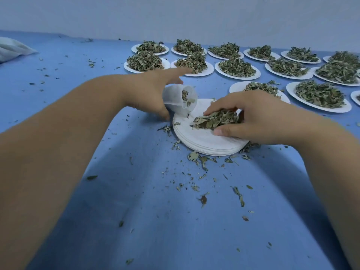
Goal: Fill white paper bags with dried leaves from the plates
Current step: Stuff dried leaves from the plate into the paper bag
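Head view showed the filling partly done for one bag and barely begun for the table as a whole. The left hand (153, 92) gripped a white paper bag (179, 98) between thumb and palm, its forefinger stretched out straight beyond it; the bag lay tilted on its side at the far-left edge of a stack of bare plates (206, 141), mouth turned toward the other hand, with some leaf already showing inside. The right hand (249, 117) was curled over a clump of dried leaves (216, 118) on the top plate of that stack, fingers above and thumb closing in from below, so the clump was pinched and ready to go across to the bag just beside it. By my reading, this plate's share was about half in, and the bare plates stacked under it suggested earlier portions had been emptied. Much was left: more than a dozen loaded plates (237, 70) stood in rows across the far right of the table, each heaped high and untouched, one near plate partly hidden behind the right hand. No finished bags could be made out for certain, though a pale bundle (11, 48) lay at the far left edge. Everything rested on a blue cloth (136, 221) with shallow creases, littered with leaf crumbs (202, 162) thickest around the stack, and a plain pale wall (175, 14) closed the scene behind.
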{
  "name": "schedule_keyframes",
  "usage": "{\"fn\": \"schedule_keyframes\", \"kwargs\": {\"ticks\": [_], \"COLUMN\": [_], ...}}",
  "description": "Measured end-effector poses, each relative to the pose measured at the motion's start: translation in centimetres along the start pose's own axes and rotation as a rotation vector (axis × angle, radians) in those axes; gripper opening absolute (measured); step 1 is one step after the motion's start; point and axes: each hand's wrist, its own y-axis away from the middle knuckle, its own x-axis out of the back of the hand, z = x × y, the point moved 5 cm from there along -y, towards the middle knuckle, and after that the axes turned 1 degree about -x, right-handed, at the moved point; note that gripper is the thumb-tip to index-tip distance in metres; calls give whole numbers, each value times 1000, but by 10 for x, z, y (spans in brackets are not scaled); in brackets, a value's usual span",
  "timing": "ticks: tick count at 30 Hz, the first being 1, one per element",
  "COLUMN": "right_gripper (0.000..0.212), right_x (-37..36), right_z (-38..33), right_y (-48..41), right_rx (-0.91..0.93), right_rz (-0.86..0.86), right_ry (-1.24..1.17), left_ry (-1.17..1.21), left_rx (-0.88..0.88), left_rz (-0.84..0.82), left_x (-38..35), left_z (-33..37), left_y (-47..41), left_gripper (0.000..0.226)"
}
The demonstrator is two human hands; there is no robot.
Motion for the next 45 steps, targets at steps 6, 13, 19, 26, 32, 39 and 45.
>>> {"fn": "schedule_keyframes", "kwargs": {"ticks": [6,13,19,26,32,39,45], "right_gripper": [21,22,27,30,30,27,28], "right_x": [6,19,26,36,34,32,15], "right_z": [2,-3,-5,-4,0,-14,-30], "right_y": [-2,4,4,11,10,8,2], "right_rx": [-50,-105,-120,-150,-197,-156,-97], "right_rz": [147,276,354,455,411,439,336], "right_ry": [-94,-268,-272,37,32,-185,-227], "left_ry": [64,92,75,83,71,-191,-223], "left_rx": [2,10,21,63,135,22,-49], "left_rz": [145,517,637,678,859,733,676], "left_x": [-6,12,-4,-7,13,-2,-14], "left_z": [-10,-8,2,-13,-27,3,24], "left_y": [-3,22,30,31,49,43,35], "left_gripper": [62,18,18,27,27,29,31]}}
